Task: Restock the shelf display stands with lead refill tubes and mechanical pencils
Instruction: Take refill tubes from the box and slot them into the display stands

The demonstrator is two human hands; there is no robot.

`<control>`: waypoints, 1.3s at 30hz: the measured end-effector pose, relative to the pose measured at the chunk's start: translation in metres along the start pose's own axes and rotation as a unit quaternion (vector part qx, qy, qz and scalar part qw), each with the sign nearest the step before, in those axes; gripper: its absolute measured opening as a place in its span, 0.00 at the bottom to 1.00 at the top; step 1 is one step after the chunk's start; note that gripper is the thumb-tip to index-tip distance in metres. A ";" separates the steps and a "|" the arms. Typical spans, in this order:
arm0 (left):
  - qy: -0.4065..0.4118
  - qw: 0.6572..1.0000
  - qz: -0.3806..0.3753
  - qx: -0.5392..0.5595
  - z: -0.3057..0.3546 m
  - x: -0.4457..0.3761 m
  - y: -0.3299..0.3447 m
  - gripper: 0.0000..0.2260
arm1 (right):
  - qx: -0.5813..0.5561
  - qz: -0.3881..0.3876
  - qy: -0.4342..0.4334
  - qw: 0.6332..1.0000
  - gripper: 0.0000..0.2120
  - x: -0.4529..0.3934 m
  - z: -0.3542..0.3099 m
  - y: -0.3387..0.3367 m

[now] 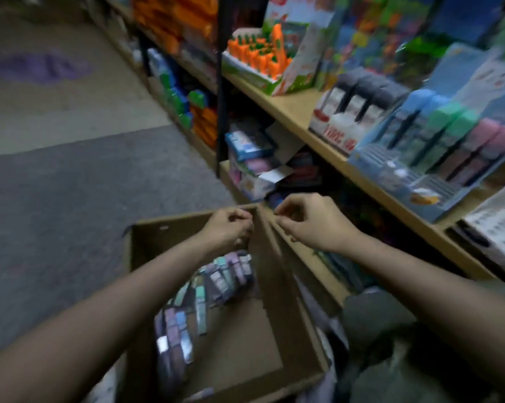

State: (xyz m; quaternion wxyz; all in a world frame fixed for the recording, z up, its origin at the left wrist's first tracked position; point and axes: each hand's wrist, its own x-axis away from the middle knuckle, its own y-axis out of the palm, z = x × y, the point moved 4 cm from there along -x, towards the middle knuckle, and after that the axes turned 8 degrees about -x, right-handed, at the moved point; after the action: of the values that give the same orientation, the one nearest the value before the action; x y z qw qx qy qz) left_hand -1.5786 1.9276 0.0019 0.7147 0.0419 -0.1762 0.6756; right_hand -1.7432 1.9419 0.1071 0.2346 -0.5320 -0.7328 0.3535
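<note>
Lead refill tubes (pixel 216 283) in pastel caps lie heaped inside an open cardboard box (pixel 274 330) on the floor, mostly along the box's left side. Above the box's far corner the left hand (pixel 229 228) and right hand (pixel 306 219) meet, almost touching. Each hand's grip is closed to a pinch, fingers curled with thumb against fingertips; what either grip holds is too small and blurred to tell. To the right of the box stands a wooden shelf (pixel 303 112). On that shelf, up and right of the box, a blue display stand (pixel 419 181) carries rows of blue, green and pink capped tubes, with a white stand of dark-capped tubes (pixel 358 97) beside it. Grey carpet (pixel 71 213) lies left of the box.
</note>
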 end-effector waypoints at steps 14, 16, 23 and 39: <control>-0.285 0.943 0.170 0.006 -0.231 0.012 -0.016 0.06 | -0.005 -0.184 0.218 0.959 0.13 -0.013 0.121 0.233; -0.286 0.941 0.175 -0.041 -0.247 0.009 -0.009 0.09 | 0.010 -0.191 0.208 0.959 0.17 -0.019 0.128 0.251; -0.227 0.927 0.227 -0.195 -0.262 0.009 0.004 0.21 | 0.067 -0.184 0.167 0.966 0.21 -0.038 0.130 0.300; -0.239 0.931 0.262 -0.084 -0.263 0.005 0.007 0.18 | -0.118 -0.150 0.288 0.938 0.29 -0.030 0.147 0.297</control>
State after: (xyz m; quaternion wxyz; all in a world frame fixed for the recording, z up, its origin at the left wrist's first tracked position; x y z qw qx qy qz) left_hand -1.5340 2.0107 -0.2433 0.4503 0.0940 -0.4026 0.7914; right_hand -1.6571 1.9288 -0.2136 0.4219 -0.5187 -0.7414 0.0570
